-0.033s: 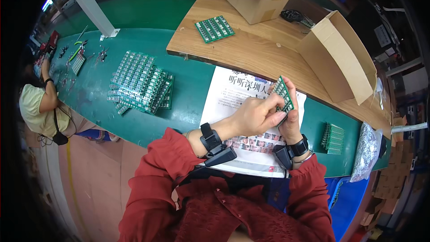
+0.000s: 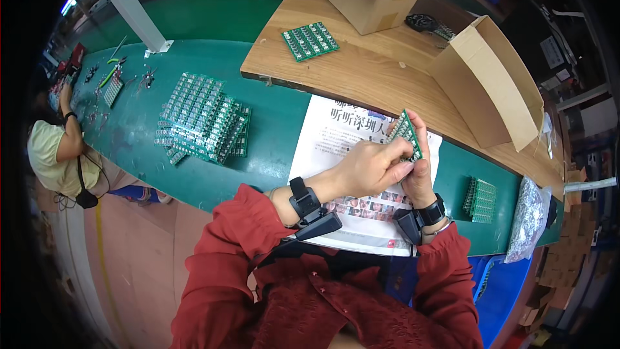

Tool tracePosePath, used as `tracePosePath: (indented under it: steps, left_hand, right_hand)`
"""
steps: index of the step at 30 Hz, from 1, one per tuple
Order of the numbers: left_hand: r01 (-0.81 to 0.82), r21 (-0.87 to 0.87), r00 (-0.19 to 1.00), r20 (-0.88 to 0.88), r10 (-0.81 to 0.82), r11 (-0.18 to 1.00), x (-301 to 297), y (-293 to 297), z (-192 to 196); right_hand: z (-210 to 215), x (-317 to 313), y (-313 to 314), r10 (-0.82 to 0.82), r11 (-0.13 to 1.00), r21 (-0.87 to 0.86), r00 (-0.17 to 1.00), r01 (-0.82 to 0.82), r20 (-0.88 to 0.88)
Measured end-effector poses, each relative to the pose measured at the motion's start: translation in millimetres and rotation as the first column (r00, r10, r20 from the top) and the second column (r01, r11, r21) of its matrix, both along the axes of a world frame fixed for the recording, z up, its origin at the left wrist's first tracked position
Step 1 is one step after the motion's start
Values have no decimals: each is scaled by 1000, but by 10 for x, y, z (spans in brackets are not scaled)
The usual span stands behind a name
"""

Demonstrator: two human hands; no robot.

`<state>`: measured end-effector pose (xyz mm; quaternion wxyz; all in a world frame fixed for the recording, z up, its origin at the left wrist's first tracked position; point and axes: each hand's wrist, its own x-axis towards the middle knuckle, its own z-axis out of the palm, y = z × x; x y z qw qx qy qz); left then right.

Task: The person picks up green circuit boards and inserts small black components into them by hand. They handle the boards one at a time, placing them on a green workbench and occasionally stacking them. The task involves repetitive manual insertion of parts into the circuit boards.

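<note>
We see a small green board (image 2: 402,130) up in the air over a sheet of newspaper (image 2: 316,155), tilted, between our two hands. Our right hand (image 2: 421,171) has the board in its grip: the fingers are curled round the far side and the thumb is on the near side, with only the board between them. We think it is held this way so it does not wobble and its bumpy side can be reached. Our left hand (image 2: 371,167) is bent in, with the thumb and pointing finger close together at the board's low end. We cannot tell if they pinch it or just touch it.

The paper lies flat on the green table (image 2: 268,126), maybe to keep things clean. On our left is a big, messy pile of boards (image 2: 200,116). On our right, a little row of boards (image 2: 480,200) is packed close, maybe so the two lots do not get mixed up. One lone board (image 2: 310,41) lies on the wooden shelf (image 2: 368,68), apart from both, near a brown box (image 2: 361,3).
</note>
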<state>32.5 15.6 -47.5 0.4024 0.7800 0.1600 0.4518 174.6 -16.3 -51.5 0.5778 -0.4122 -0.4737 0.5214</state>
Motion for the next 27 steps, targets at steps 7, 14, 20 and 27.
tracePosePath:
  steps: [7,14,20,27]
  left_hand:
    - [-6,7,1000,3,6,1000,49,-4,-83]
    - [-8,25,1000,-17,8,1000,44,-3,-54]
    - [-61,42,996,60,59,997,41,-12,-90]
    - [-82,153,991,-96,97,985,49,-8,-47]
  right_hand:
    - [-9,-7,16,-35,999,23,992,32,118]
    - [-41,5,33,-42,998,48,986,35,161]
    - [-52,-5,40,-59,997,50,998,57,31]
    - [-5,-36,18,-82,996,26,997,82,3]
